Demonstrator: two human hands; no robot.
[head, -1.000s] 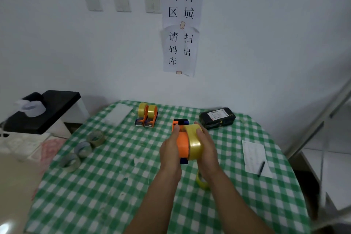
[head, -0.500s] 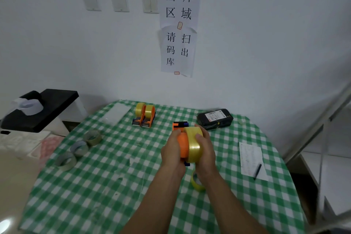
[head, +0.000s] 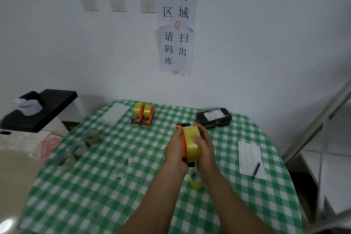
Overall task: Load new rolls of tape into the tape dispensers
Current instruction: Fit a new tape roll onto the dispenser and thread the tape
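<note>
change: both hands and the held parts sit slightly higher and farther out over the table than a second ago, grip unchanged
table: round green-and-white checked tablecloth table (head: 114,186), under the hands
left hand: left hand (head: 175,150) clamps the orange plastic tape dispenser (head: 183,144), on its left side
right hand: right hand (head: 206,150) wraps the yellow translucent tape roll (head: 191,143), pressed against the dispenser's right face
axis: dispenser's long axis runs away from the person, blade end far; roll's hole axis lies left-right
nearer hand: right, already on the roll
judgement: roll seating on hub, not confirmed
spare: thin yellow tape ring (head: 196,182) on the table, below the right wrist

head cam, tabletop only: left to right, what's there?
Three empty-looking tape rolls → two loaded orange dispensers → hands holding an orange dispenser with a yellow tape roll → black parcel → paper sheet with pen.
</note>
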